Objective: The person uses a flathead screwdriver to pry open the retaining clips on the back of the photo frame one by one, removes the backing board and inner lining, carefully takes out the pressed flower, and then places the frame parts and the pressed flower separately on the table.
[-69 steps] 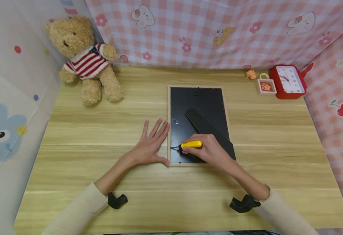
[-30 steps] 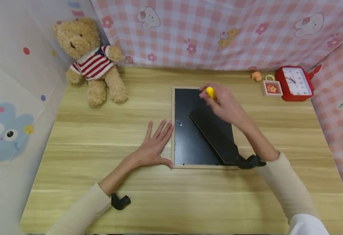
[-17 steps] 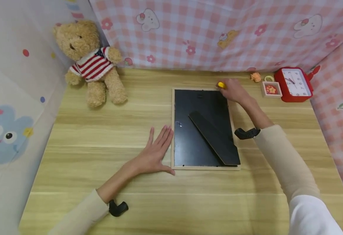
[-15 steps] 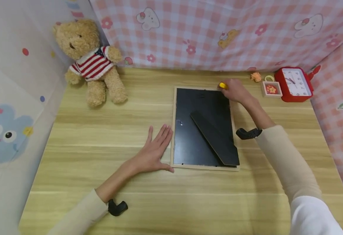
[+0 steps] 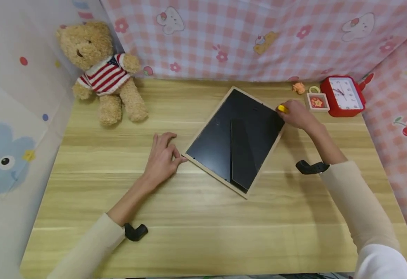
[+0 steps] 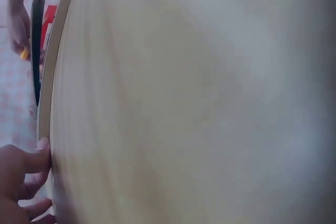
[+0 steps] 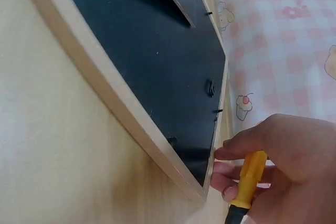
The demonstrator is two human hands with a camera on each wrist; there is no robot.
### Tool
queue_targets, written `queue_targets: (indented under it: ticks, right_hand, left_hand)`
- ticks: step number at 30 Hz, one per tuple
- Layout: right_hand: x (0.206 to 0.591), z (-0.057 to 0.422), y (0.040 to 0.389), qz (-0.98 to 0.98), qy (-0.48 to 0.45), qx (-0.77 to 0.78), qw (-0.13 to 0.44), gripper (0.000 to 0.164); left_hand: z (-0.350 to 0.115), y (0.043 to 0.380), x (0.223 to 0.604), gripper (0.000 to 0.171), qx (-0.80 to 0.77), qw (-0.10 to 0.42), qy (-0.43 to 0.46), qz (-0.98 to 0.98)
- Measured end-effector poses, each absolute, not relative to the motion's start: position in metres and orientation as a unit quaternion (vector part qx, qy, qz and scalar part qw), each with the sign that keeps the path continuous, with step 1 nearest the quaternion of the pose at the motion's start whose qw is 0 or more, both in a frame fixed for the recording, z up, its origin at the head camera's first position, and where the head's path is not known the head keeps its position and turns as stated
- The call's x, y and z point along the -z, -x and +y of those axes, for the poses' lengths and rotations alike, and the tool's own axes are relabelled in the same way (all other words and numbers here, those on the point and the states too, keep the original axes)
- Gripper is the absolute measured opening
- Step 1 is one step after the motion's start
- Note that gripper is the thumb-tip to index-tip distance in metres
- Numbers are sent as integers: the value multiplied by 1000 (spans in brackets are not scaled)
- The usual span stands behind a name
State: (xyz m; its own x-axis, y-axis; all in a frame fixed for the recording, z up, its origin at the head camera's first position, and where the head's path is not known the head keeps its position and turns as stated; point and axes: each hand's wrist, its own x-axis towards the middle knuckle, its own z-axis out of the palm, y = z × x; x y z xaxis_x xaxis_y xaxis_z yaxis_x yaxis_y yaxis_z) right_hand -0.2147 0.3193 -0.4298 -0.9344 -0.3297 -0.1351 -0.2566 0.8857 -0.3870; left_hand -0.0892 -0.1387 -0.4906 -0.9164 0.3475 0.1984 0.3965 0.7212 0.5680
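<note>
A picture frame (image 5: 214, 175) with a pale wood border and black back lies face down, turned at a slant on the table. Its black easel leg (image 5: 243, 155) sticks up a little from the backing. My left hand (image 5: 161, 161) pinches the frame's left corner between thumb and finger; in the left wrist view the thumb (image 6: 43, 144) presses on the border. At the far right corner my right hand (image 5: 298, 114) grips the frame's edge. That same hand also holds a screwdriver with a yellow handle (image 7: 252, 174); its tip is out of view.
A teddy bear (image 5: 107, 77) in a striped top sits at the back left. Along the back right stand a red alarm clock (image 5: 344, 95), a small square box with a star (image 5: 317, 102) and an orange crumpled-looking piece (image 5: 298, 88). Checked cloth (image 5: 203, 42) hangs behind.
The frame has swung clockwise from upright to slanted. My left hand went from lying flat beside it to pinching its corner. My right hand moved from the lower left edge to the far right corner.
</note>
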Motion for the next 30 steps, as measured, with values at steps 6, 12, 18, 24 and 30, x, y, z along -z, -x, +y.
queue_targets:
  ticks: [6,12,18,24,30]
  right_hand:
    - [443,337,205,965,164,186,84,20]
    - [483,376,209,967,152,183,90,18]
    - [483,385,193,961,138,194,138,26]
    - [474,383,164,953,106,203,200,28]
    - [519,397,148,959,93,173,206,25]
  left_hand:
    - [-130,99,487,16,390,3,161,-907]
    - [-126,108,481,19,441,-33,140,-886]
    - [-128,117,474,31,442,-115,138,-879]
    - [-130,129,463,54,427,-202,147,-869]
    - [-131,146,462,80,407,-231,169,-868]
